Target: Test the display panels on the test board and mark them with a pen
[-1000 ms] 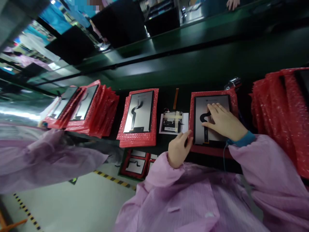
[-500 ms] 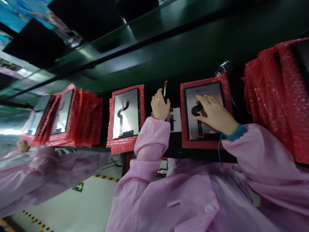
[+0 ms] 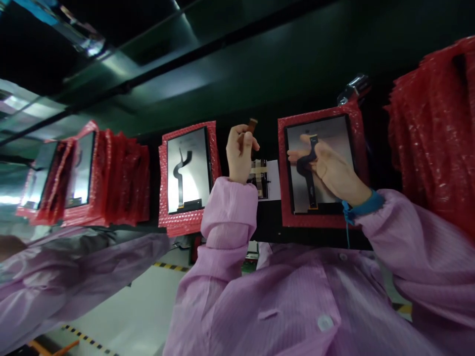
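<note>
My left hand (image 3: 239,153) is closed in a pinch on a small brown flex strip (image 3: 253,124), which sticks up past the fingertips. Under its wrist lie small dark parts with a tan band (image 3: 261,179) beside a white card (image 3: 273,180). My right hand (image 3: 336,170) is over a silver-backed display panel (image 3: 330,195) on red bubble wrap (image 3: 337,221). Its thumb and fingers grip the panel's black ribbon cable (image 3: 305,165) near the upper end, lifting it off the back. The lower end stays joined to the panel's bottom edge.
Left of my hands, another display panel (image 3: 196,173) with a curled cable rests on red bubble wrap. More wrapped panels stand in a stack (image 3: 124,183) farther left, near a co-worker's sleeve (image 3: 74,277). Red bubble-wrap bags (image 3: 434,133) pile up at right; a shiny metal object (image 3: 354,89) sits behind.
My right hand has turned over and raised the ribbon cable's end, showing its tip. My left hand has lifted slightly, bringing up the brown strip and uncovering the small parts. The view has shifted a little.
</note>
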`<move>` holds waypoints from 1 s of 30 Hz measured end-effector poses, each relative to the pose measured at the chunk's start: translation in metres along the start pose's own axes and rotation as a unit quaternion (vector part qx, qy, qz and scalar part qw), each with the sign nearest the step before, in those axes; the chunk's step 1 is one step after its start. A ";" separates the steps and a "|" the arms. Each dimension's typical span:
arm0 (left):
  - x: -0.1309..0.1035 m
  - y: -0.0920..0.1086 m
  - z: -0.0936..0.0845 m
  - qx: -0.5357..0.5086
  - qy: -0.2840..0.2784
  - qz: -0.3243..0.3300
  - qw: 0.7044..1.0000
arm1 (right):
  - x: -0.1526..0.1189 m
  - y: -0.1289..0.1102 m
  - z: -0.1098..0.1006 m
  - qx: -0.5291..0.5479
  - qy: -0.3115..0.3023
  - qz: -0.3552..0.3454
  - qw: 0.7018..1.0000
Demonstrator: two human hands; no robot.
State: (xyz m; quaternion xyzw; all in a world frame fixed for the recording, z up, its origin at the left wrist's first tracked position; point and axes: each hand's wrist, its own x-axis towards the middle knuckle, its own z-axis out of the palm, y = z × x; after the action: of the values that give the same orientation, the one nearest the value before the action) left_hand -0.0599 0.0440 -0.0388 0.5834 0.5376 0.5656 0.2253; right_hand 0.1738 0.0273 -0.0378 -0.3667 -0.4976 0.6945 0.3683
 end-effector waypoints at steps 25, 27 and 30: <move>-0.015 0.014 -0.001 0.263 -0.296 0.098 0.913 | 0.018 -0.004 -0.003 -0.466 -0.078 -0.234 0.850; -0.016 0.016 0.000 0.270 -0.312 0.091 0.906 | 0.019 -0.003 -0.002 -0.474 -0.079 -0.234 0.845; -0.016 0.017 0.001 0.274 -0.329 0.086 0.899 | 0.020 -0.002 -0.001 -0.481 -0.082 -0.233 0.841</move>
State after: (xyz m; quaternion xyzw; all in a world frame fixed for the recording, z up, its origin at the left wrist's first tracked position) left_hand -0.0488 0.0244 -0.0310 0.8193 0.5138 0.1887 0.1710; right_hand 0.1656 0.0455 -0.0387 -0.3126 -0.8681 0.2893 0.2551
